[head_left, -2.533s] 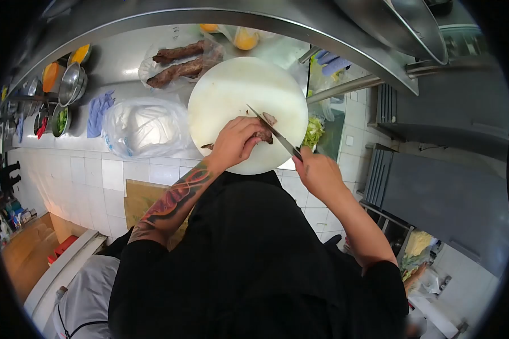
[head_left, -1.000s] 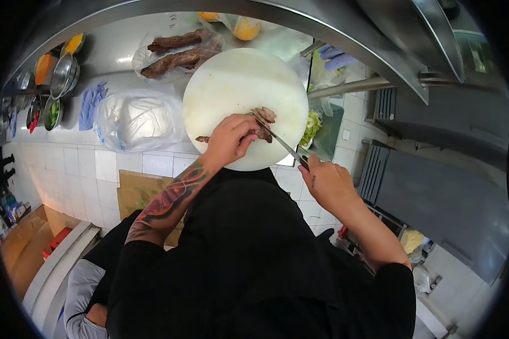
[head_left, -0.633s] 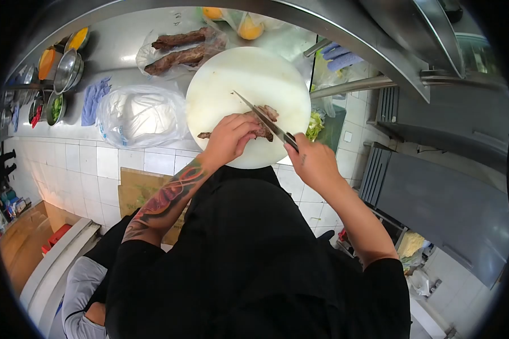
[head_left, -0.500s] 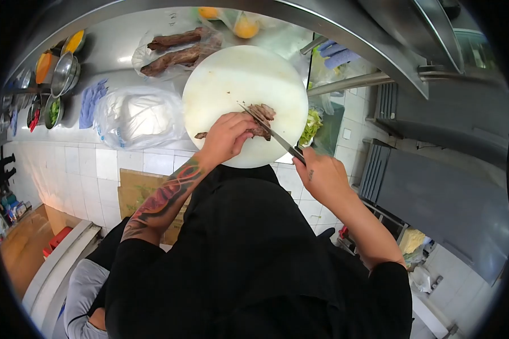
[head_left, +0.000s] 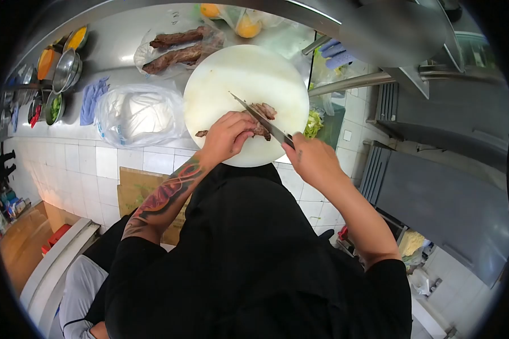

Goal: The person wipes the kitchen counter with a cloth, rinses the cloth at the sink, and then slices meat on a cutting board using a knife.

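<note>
A round white cutting board lies on the metal counter. My left hand rests over a strip of browned meat on the board, its fingers bent and pressed on the meat. One end of the strip sticks out left of the hand. My right hand grips a knife by its dark handle. The blade slants up and left across the meat, close to my left fingertips, its tip over bare board. Cut slices lie just beyond the blade.
Two long meat pieces lie in clear plastic behind the board. Left of it are a bag of white stuff, a blue cloth and metal bowls. A metal shelf edge crosses above. A person's grey sleeve is at lower left.
The knife has moved back and forth over the meat, its tip now farther up and left than half a second ago. More slices lie by the blade than at first. My left hand stays on the meat.
</note>
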A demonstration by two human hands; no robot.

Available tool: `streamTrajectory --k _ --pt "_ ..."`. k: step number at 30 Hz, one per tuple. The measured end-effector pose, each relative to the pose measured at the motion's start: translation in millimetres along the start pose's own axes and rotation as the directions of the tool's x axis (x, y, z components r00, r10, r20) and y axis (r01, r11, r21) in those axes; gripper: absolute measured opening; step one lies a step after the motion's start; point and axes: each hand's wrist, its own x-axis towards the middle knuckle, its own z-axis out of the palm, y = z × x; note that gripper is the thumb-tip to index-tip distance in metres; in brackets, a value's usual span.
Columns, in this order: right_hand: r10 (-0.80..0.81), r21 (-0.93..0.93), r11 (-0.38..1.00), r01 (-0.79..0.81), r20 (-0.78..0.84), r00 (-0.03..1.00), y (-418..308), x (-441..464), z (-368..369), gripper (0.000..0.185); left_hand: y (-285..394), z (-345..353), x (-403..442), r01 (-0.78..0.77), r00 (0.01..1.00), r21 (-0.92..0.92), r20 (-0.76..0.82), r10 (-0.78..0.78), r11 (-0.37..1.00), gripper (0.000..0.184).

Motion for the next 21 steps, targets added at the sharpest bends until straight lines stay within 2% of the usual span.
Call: streamTrajectory --k 5,9,15,17,18,20,21 --pt "0.059 -0.095 0.994 -0.047 0.127 0.990 5.0 -43.7 -27.6 0.035 -0.9 1.3 -0.6 0.004 1.000 0.007 0.007 -0.004 1.000 0.023" --pt "0.065 -0.109 0.993 -0.048 0.156 0.986 4.3 -40.7 -29.0 0.034 -1.3 -1.8 0.2 -0.001 1.000 0.003 0.019 0.001 1.000 0.022" --pt "-0.009 -0.076 0.997 0.021 0.151 0.989 2.8 -29.4 -33.9 0.035 -0.1 -1.3 0.0 -0.001 1.000 0.012 0.005 0.001 1.000 0.021" --pt "0.119 -0.120 0.989 -0.087 0.293 0.949 6.9 -29.5 -37.7 0.038 -0.9 0.2 -0.2 0.001 1.000 -0.002 0.012 0.000 1.000 0.021" --pt "0.116 -0.121 0.989 -0.083 0.298 0.947 7.5 -19.3 -22.6 0.038 -1.7 -0.5 -0.8 0.007 1.000 -0.002 0.010 -0.007 1.000 0.021" --pt "0.116 -0.120 0.988 -0.096 0.166 0.979 9.8 10.7 26.9 0.039 -0.1 -1.4 -1.6 0.022 0.999 0.007 0.038 -0.022 1.000 0.020" --pt "0.117 -0.120 0.988 -0.098 0.160 0.980 10.6 19.9 31.7 0.039 -0.1 -1.5 -2.1 0.016 0.999 0.008 0.037 -0.016 1.000 0.020"
